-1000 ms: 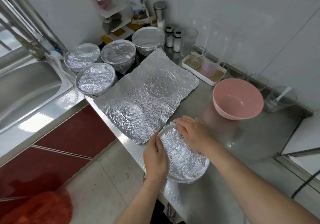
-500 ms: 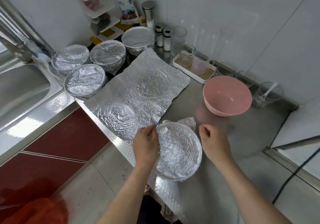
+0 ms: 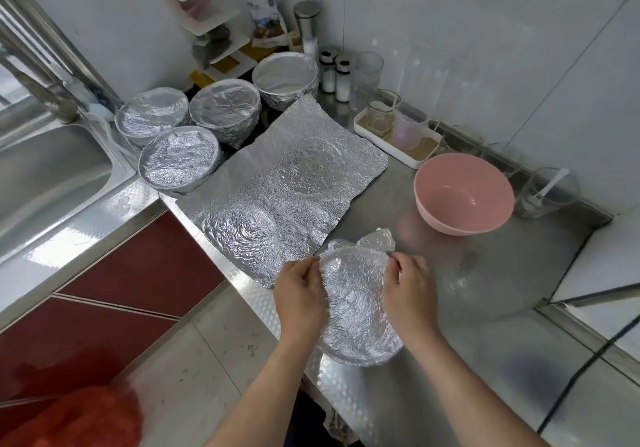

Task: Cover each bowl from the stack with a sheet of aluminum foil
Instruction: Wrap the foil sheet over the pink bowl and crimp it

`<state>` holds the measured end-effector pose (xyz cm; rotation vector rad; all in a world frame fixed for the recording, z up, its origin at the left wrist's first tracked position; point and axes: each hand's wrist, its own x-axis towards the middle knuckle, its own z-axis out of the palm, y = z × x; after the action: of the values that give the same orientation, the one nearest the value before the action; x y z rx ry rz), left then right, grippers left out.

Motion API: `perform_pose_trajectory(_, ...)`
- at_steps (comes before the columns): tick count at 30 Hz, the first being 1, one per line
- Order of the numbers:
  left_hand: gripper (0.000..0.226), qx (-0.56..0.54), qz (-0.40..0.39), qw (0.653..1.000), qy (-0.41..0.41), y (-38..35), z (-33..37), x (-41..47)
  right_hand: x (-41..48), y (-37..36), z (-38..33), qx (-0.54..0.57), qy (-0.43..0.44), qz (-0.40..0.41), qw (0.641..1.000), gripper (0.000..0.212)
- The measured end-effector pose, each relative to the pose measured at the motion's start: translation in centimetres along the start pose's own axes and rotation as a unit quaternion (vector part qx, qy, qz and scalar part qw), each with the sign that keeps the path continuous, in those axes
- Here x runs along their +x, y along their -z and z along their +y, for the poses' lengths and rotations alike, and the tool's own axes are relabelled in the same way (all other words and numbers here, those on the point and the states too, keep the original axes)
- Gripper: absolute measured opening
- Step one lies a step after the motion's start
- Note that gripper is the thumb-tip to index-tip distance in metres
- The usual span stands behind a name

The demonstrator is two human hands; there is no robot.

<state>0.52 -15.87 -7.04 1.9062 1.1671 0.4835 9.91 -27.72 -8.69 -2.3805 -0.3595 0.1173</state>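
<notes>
The shiny bench (image 3: 485,308) holds a big flat foil sheet (image 3: 277,197), ready for later. Four wrapped bowls (image 3: 180,162) sit by the sink, out of the way. One pink bowl (image 3: 464,193) waits bare. At the near edge, the left hand (image 3: 301,294) and right hand (image 3: 408,290) pinch the foil on the bowl (image 3: 356,308), each grip squeezing its rim tight.

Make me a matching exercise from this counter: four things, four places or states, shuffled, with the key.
Things:
1. pink bowl
2. flat foil sheet
3. bowl between the hands
4. glass with a white spoon

States:
A. foil pressed on at the counter's front edge
B. uncovered
C. far right by the wall
D. spread out, crinkled

Pairs: 1-B, 2-D, 3-A, 4-C
</notes>
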Motion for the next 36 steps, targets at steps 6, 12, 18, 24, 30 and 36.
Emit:
perform_pose_trajectory(6, 0.022, 0.061, -0.09, 0.993, -0.035, 0.3, 0.6, 2.0, 1.5, 0.3, -1.0, -0.045, 0.106, -0.035, 0.993, 0.025)
perform_pose_trajectory(12, 0.031, 0.085, -0.173, 0.978, -0.082, 0.3, 1.2, 3.2, 2.7, 0.1, -2.2, -0.085, 0.137, -0.113, 0.98, 0.019)
perform_pose_trajectory(18, 0.049, 0.078, -0.351, 0.925, -0.119, 0.6, 1.2, 5.6, 3.2, 0.0, -2.5, -0.072, 0.156, -0.157, 0.972, 0.028)
perform_pose_trajectory(24, 0.035, 0.129, -0.372, 0.914, -0.095, 1.0, 2.0, 6.5, 3.4, 0.0, -2.4, -0.055, 0.159, -0.165, 0.972, 0.026)
perform_pose_trajectory(30, 0.017, 0.144, -0.282, 0.94, -0.13, 0.9, 1.4, 5.8, 3.5, 0.0, -2.3, -0.048, 0.158, -0.167, 0.972, 0.022)
perform_pose_trajectory(36, 0.028, 0.153, -0.272, 0.939, -0.147, 0.7, 0.7, 5.0, 3.7, 0.1, -1.9, -0.039, 0.171, -0.169, 0.97, 0.021)
